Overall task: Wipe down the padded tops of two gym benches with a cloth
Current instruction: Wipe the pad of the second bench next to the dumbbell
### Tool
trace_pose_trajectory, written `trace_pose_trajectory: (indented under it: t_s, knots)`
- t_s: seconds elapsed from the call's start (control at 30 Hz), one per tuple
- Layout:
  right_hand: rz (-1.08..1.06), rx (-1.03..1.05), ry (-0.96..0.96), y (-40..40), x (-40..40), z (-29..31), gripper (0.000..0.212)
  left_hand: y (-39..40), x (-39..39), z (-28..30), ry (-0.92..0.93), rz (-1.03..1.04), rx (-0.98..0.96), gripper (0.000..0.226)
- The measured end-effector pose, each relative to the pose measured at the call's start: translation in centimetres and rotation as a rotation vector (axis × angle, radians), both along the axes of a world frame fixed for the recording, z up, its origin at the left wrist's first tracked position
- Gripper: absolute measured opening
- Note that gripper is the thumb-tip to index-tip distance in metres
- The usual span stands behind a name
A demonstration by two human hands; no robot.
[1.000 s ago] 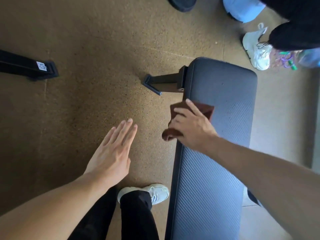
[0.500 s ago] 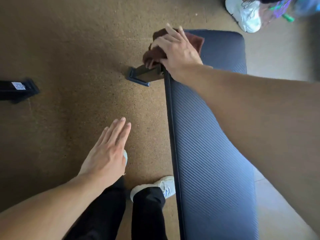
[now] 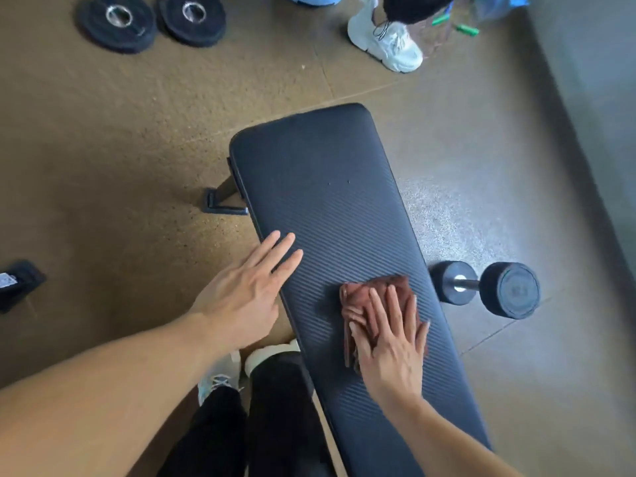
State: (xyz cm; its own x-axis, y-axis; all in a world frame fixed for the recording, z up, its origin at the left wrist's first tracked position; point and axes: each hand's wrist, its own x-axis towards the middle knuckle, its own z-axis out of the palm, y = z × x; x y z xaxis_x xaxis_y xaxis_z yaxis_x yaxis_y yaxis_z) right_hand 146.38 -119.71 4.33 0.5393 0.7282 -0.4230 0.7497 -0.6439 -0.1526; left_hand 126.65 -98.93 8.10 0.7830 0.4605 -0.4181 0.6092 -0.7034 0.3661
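A black ribbed padded bench top (image 3: 320,187) runs from the upper middle down to the lower right. A folded reddish-brown cloth (image 3: 358,301) lies on the pad's right half. My right hand (image 3: 392,342) presses flat on the cloth with straight fingers. My left hand (image 3: 241,294) hovers with straight fingers over the bench's left edge, its fingertips above the pad. Only one bench is in view.
A black dumbbell (image 3: 488,287) lies on the floor just right of the bench. Two weight plates (image 3: 151,22) sit at the top left. Another person's white shoe (image 3: 385,43) stands beyond the bench. The bench's foot (image 3: 223,204) sticks out left. My own shoes (image 3: 220,376) are below.
My right hand drew the cloth back from the far left corner of the pad to its near right part. My left hand moved right, from over the floor to the bench edge.
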Motion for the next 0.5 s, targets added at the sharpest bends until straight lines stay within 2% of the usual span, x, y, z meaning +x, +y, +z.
trace_pose_trajectory:
  t_s: [0.07,0.2,0.3,0.4,0.47,0.5]
  knots:
    - [-0.010,0.050,-0.015,2.6,2.5,-0.9,0.073,1.2,3.0,-0.3,0.059,-0.041,0.046,0.102]
    - [-0.181,0.148,-0.013,7.9,7.4,-1.7,0.071,3.3,7.7,-1.5,0.270,0.177,0.040,0.148]
    - [-0.251,0.192,-0.021,8.6,6.6,-1.9,0.068,2.5,8.4,-2.5,0.343,0.229,0.072,0.159]
    - [0.101,0.267,-0.039,5.1,2.4,-1.6,0.063,1.7,8.5,-2.2,0.347,0.287,0.052,0.159]
    - [0.393,0.247,0.015,3.0,0.6,-1.7,0.065,1.8,9.1,-1.7,0.367,0.296,0.058,0.149]
    - [0.473,0.238,0.025,2.6,0.8,-2.0,0.068,1.8,9.5,-1.6,0.378,0.296,0.059,0.144]
